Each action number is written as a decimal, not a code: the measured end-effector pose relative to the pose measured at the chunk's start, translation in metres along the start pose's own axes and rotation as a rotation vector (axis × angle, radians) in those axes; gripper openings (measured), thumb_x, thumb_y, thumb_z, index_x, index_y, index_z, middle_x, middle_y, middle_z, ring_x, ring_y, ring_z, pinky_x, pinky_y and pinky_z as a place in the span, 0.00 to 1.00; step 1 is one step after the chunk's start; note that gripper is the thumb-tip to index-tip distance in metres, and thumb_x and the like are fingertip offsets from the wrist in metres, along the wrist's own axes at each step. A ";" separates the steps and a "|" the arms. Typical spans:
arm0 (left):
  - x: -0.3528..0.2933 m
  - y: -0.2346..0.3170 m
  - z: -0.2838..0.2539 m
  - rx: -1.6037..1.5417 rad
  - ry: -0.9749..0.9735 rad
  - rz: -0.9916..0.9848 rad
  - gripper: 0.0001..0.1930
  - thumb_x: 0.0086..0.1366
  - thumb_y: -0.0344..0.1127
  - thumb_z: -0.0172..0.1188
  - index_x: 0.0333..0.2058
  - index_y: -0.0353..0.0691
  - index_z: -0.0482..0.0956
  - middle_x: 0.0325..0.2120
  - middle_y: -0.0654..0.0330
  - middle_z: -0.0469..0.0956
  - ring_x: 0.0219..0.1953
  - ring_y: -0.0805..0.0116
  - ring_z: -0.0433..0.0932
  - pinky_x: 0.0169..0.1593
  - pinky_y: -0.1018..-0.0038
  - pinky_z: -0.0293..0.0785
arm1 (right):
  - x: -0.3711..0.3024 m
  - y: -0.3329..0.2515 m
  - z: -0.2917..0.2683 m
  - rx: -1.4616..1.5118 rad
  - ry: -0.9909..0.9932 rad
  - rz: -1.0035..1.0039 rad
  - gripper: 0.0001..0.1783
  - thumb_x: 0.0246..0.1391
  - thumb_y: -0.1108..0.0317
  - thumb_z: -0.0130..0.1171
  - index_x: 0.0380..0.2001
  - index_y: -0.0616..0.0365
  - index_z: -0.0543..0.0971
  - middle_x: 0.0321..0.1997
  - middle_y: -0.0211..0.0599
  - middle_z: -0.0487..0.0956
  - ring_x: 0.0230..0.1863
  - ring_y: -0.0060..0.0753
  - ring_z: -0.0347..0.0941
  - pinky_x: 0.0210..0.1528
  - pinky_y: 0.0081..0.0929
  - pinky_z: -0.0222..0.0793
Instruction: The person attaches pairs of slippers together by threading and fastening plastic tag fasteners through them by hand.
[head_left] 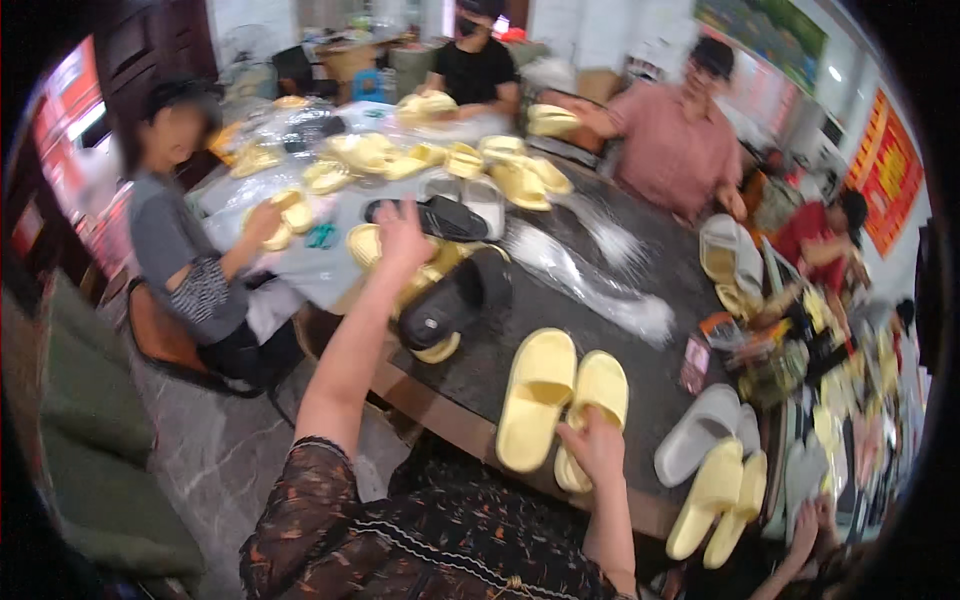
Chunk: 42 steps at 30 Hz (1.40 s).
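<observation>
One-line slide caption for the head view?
Left hand at a black slipper, right hand on a yellow slipper, over a dark table.

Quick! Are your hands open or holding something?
Left hand: on a black slipper; too blurry to tell if it grips.
Right hand: on a yellow slipper; can't tell if it grips.

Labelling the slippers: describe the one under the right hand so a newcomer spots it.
Start at the dark table. Along its near edge, left of the grey slippers, find the right yellow slipper of a pair. Unlike its left mate, it has the right hand on it.
</observation>
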<state>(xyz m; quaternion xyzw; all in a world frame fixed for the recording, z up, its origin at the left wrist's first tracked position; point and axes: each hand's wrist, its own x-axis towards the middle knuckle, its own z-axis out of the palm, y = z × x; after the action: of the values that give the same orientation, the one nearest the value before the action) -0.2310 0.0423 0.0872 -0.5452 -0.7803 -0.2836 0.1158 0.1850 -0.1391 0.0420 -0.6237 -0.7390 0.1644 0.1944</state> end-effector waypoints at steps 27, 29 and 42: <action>-0.014 0.096 -0.033 -0.682 -0.168 0.049 0.25 0.65 0.56 0.51 0.42 0.39 0.81 0.38 0.46 0.78 0.43 0.53 0.77 0.50 0.65 0.69 | 0.024 0.004 0.037 -0.054 0.176 0.096 0.28 0.42 0.45 0.67 0.20 0.65 0.76 0.19 0.48 0.77 0.24 0.50 0.76 0.30 0.42 0.71; -0.017 0.102 -0.038 -0.929 -0.314 -0.048 0.29 0.67 0.59 0.47 0.42 0.35 0.81 0.41 0.49 0.78 0.42 0.62 0.77 0.50 0.70 0.68 | 0.023 0.003 0.038 -0.040 0.182 0.094 0.29 0.41 0.44 0.68 0.19 0.65 0.76 0.19 0.48 0.77 0.24 0.51 0.76 0.31 0.43 0.71; -0.094 0.152 -0.072 -1.726 -1.078 -0.476 0.31 0.66 0.62 0.47 0.54 0.40 0.71 0.39 0.63 0.75 0.41 0.70 0.70 0.46 0.68 0.65 | 0.022 0.019 0.018 0.031 0.161 0.110 0.18 0.42 0.55 0.67 0.21 0.61 0.81 0.22 0.46 0.79 0.28 0.46 0.78 0.33 0.38 0.72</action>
<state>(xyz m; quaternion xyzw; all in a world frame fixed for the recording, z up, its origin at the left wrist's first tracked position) -0.0654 -0.0356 0.1476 -0.3290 -0.3481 -0.4795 -0.7353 0.1893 -0.1141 0.0187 -0.6715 -0.6830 0.1356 0.2535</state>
